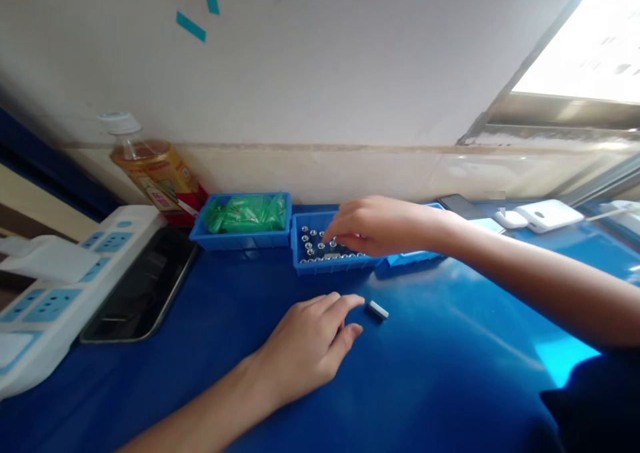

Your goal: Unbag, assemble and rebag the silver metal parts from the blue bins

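Metal cylinders [321,246] crowd a blue bin [310,268]; one metal piece [378,309] lies out on the blue table [425,373]. I can't tell how much is finished. My left hand [320,339], thumb and forefinger parted, lies just left of the piece; my right [367,227] reaches into the bin beyond, its grip hidden.

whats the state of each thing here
bottle: capped, amber liquid
power strip: white adapter on it
phone by power strip: screen dark
left bin: holding green packets
middle bin: uncovered, holding metal parts
right bin: mostly hidden
loose metal piece: lying on table
left hand: grip open, empty
right hand: over middle bin, grip unclear
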### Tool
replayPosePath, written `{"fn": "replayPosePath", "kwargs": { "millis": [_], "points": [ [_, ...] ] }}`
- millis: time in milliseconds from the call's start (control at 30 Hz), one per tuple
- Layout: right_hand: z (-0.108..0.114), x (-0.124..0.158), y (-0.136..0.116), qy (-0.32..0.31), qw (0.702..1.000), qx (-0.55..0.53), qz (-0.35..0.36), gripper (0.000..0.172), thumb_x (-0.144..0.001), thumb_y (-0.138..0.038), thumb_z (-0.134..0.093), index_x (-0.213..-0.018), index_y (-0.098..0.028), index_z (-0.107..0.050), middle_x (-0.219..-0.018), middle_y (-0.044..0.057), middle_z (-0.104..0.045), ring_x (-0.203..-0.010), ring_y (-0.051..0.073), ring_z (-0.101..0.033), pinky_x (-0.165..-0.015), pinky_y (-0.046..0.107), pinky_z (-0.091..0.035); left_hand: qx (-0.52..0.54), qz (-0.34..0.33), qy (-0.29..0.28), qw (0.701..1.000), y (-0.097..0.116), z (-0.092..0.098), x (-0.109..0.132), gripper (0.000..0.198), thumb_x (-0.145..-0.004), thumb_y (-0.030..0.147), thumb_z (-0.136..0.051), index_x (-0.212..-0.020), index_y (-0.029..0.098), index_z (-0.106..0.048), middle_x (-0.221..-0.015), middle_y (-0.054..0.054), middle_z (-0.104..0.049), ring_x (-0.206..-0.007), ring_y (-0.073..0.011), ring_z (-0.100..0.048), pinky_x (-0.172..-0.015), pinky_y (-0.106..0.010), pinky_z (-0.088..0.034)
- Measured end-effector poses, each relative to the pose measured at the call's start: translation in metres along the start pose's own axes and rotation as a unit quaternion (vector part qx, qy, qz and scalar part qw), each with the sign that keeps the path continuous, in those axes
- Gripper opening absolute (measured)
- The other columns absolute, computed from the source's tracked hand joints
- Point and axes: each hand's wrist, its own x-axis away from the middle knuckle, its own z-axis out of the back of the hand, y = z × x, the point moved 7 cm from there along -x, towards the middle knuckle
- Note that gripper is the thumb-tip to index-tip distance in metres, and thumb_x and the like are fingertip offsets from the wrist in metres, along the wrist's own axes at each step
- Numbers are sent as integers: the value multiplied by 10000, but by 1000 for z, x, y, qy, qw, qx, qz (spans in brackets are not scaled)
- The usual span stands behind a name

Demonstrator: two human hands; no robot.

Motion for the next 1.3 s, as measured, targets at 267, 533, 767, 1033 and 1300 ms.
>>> {"fn": "replayPosePath", "kwargs": {
  "millis": [267, 533, 767, 1033, 1300],
  "points": [
    [-15, 80, -23, 172, 980, -36, -96, 164, -912, -198, -502, -931, -169, -662, -773, 48, -659, -719, 149, -581, -663, 281, -465, -151, 6, -11, 988, 8, -10, -6, 323, -948, 328, -406, -1247, 274, -517, -985, -46, -611, -846, -212, -625, -695, -313, -498],
    [-77, 116, -52, 116, 978, -66, -157, 218, -839, -208, -586, -1053, -167, -587, -939, 104, -603, -866, 218, -559, -760, 384, -513, -148, 27, 3, 989, 13, -9, -6, 365, -857, 516, -536, -1078, 227, -557, -947, -40, -638, -875, -225, -625, -709, -305, -483],
    [-81, 104, -49, 176, 968, -98, -147, 127, -905, -165, -482, -992, -167, -574, -863, 86, -609, -785, 183, -576, -685, 318, -524, -91, 48, 38, 994, 9, -4, -6, 187, -907, 379, -500, -972, 220, -577, -857, -9, -647, -731, -165, -615, -612, -249, -423],
    [-66, 100, -49, 298, 918, -208, -156, 131, -861, -154, -545, -979, -193, -505, -809, 24, -602, -673, 114, -564, -611, 226, -502, 90, 86, 101, 987, -4, 10, -1, 258, -960, 377, -404, -907, 204, -589, -736, 10, -616, -664, -134, -573, -612, -230, -401],
    [-35, 87, -47, 286, 951, -73, -90, 125, -906, -204, -518, -1007, -174, -584, -813, 69, -650, -711, 157, -582, -639, 287, -502, 128, 89, 74, 985, -4, 10, 0, 310, -974, 382, -352, -854, 196, -569, -704, 13, -596, -633, -126, -555, -603, -229, -393]
  ]
}}
